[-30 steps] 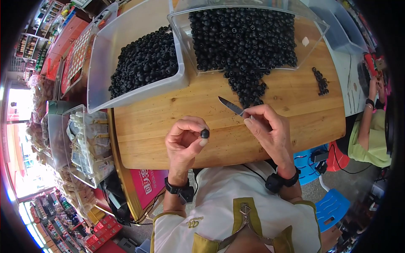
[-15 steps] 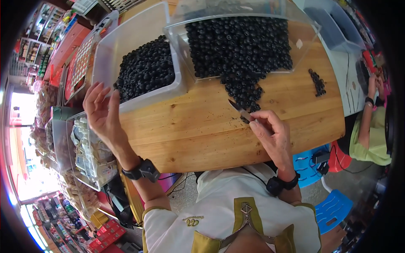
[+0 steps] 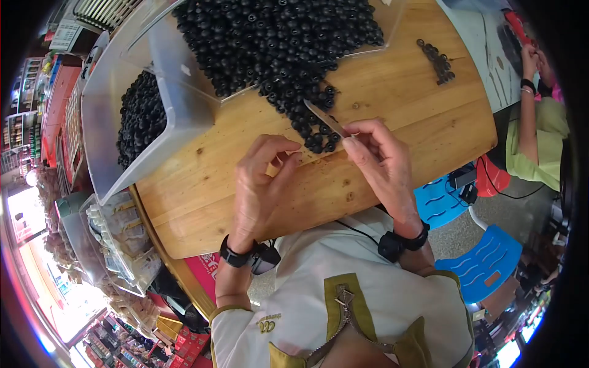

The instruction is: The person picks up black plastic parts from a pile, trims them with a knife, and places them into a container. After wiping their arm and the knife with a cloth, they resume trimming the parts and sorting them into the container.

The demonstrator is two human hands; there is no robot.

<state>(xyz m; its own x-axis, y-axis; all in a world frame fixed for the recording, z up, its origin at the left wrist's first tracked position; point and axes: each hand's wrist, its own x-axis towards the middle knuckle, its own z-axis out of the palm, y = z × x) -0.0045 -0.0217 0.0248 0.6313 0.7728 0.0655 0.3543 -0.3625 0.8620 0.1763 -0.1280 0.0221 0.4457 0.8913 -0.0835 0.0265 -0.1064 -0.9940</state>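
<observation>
My right hand [image 3: 383, 162] grips a small knife [image 3: 326, 118] between thumb and fingers, its blade pointing up and left over the beads. Black, round, bead-like pieces [image 3: 310, 132], some showing a pale hole, spill in a tapering heap toward me on the wooden table. Just left of the heap's near end is my left hand [image 3: 261, 181]. Its fingers are curled, with a gap between thumb and forefinger, and I see nothing in them. The larger pile [image 3: 276, 40] lies in a clear plastic box [image 3: 230, 95] tipped toward me.
A translucent tub [image 3: 187, 132] at the left holds more black pieces. A short row of them [image 3: 437, 61] lies at the right of the wooden table [image 3: 392, 92]. Beyond, another person's hands [image 3: 532, 61] are over a white table. Blue stools [image 3: 485, 260] stand at lower right.
My left hand has come from the tub to beside the heap's near end. The knife stays in my right hand. The whole view has shifted, with the boxes now further up and left.
</observation>
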